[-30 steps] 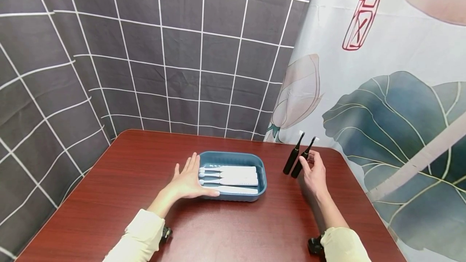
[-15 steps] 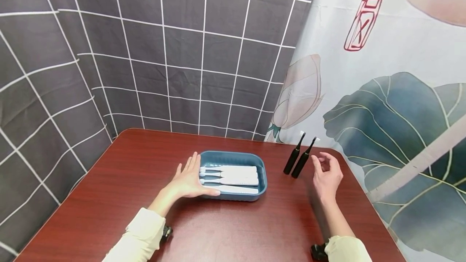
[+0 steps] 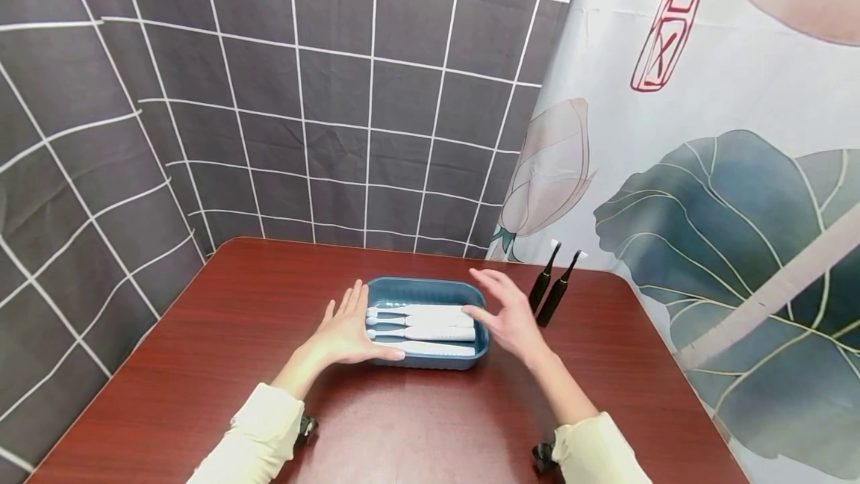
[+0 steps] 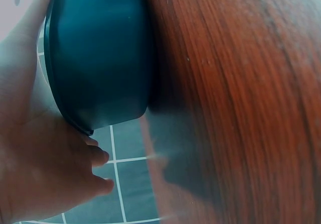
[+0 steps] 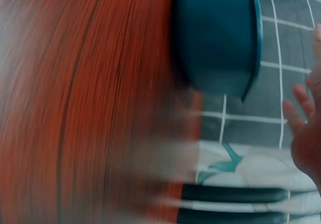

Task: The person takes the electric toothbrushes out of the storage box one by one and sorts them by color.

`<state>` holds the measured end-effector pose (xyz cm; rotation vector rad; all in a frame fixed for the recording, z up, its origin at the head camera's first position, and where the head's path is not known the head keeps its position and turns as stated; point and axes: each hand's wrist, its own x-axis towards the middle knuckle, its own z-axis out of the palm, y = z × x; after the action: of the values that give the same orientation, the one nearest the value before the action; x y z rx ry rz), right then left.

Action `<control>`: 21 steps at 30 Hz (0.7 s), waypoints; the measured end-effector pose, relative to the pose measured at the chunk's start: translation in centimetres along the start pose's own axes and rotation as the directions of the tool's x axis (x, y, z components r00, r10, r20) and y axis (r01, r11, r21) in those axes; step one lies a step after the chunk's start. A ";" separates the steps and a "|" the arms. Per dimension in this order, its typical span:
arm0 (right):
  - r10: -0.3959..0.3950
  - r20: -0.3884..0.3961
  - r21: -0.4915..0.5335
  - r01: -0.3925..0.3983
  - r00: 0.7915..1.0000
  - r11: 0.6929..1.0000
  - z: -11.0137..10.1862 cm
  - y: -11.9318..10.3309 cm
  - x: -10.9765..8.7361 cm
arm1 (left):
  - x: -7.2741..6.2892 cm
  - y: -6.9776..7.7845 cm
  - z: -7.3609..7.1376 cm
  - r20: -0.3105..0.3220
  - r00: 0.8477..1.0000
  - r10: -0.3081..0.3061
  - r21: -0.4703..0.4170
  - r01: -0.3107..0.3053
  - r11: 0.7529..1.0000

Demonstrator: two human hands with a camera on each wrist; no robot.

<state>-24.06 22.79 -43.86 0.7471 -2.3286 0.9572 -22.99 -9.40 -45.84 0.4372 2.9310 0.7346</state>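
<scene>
A blue plastic basket (image 3: 426, 288) sits mid-table with several white electric toothbrushes (image 3: 440, 334) lying side by side in it. My left hand (image 3: 341, 333) rests on the basket's left end, fingers spread, thumb along the near rim. Hovering at the right end, my right hand (image 3: 513, 317) has its thumb and fingers apart and nothing between them; whether it touches the rim cannot be told. Two black electric toothbrushes (image 3: 554, 300) stand upright to its right. The right wrist view shows the basket's outer wall (image 5: 215, 38) beside the right hand (image 5: 308, 143).
The reddish-brown wooden table (image 3: 430, 424) fills the foreground. A grey grid-patterned curtain (image 3: 336, 95) hangs behind it. On the right hangs a white cloth (image 3: 618, 118) with painted leaves and a flower, close behind the black toothbrushes.
My right hand has drawn away from the standing black toothbrushes, first to the right, then left across to the basket's right end. The left hand and the basket have stayed put.
</scene>
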 end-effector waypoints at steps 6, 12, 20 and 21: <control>0.064 0.287 -0.008 -0.065 0.956 0.998 2.4 -1.1 0.7 | 0.0 0.1 0.0 0.001 1.000 0.005 0.005 -0.005 1.000; 0.092 0.451 -0.048 -0.079 0.888 0.996 3.7 -2.2 1.1 | 0.0 0.2 -0.1 0.002 1.000 0.004 0.038 -0.004 0.999; 0.073 0.637 -0.067 -0.039 0.767 0.997 5.0 -3.9 1.7 | -0.1 0.1 -0.1 0.002 1.000 -0.003 0.049 0.003 0.999; 0.065 0.654 -0.068 -0.027 0.754 0.997 5.1 -4.0 1.8 | -0.1 0.1 -0.1 0.001 1.000 -0.004 0.050 0.004 0.999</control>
<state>-24.00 16.07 -44.04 1.1548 -2.9732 0.7093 -22.86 -9.35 -45.69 0.4354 2.9541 0.6621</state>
